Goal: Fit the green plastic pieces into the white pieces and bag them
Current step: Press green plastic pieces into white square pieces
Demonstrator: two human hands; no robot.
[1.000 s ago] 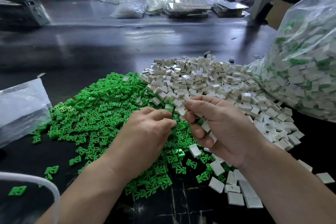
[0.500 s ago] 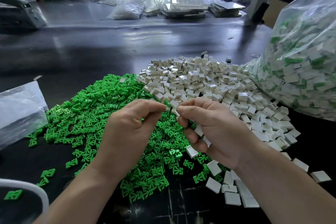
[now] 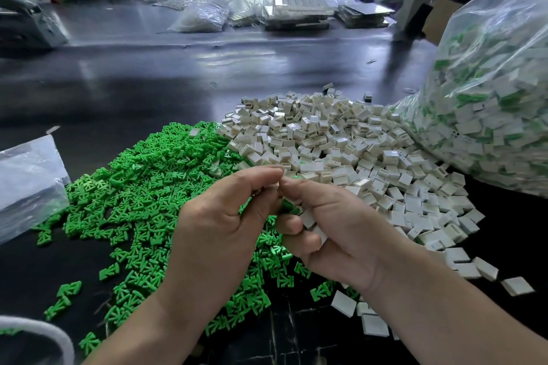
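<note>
Both hands met fingertip to fingertip above the green pieces (image 3: pixel 142 192): left hand (image 3: pixel 219 225) pinched shut on something too hidden to name, right hand (image 3: pixel 335 231) curled around several white pieces (image 3: pixel 308 218).

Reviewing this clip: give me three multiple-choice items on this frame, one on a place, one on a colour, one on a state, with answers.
1. Where is the big clear bag of assembled pieces?
A. far right
B. far left
C. between the hands

2. What colour is the loose pile left of the white pile?
A. blue
B. green
C. red

3. How are the hands?
A. flat on the table
B. fingertips together above the piles
C. inside the bag

Answers:
1. A, the bag fills the right edge.
2. B, green pile beside white pile.
3. B, left hand and right hand meet raised.
</note>
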